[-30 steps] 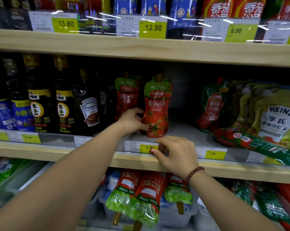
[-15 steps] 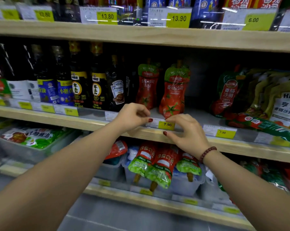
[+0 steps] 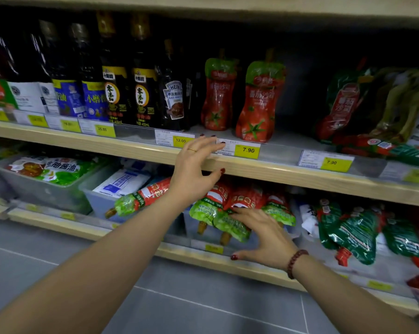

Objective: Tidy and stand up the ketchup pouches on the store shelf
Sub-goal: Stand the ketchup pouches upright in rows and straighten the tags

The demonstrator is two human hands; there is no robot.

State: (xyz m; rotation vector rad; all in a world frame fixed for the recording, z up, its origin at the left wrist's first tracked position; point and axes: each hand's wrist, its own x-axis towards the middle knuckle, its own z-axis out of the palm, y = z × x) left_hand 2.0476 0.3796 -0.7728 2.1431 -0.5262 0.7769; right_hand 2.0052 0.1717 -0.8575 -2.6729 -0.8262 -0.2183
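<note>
The right hand [image 3: 264,235] is spread over the ketchup pouches [image 3: 210,210] lying flat in a tub [image 3: 191,227]. The left hand [image 3: 196,169] is spread too, holding nothing, just below two standing pouches [image 3: 259,102]. The right hand should grab one pouch round its middle and lift it cap up.

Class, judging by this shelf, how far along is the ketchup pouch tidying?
Done: two upright pouches stand on the middle shelf. In hand: the open right hand reaches the toppled pouches below; the left hand hovers empty. Left: those, plus the flat pouch at right.
</note>
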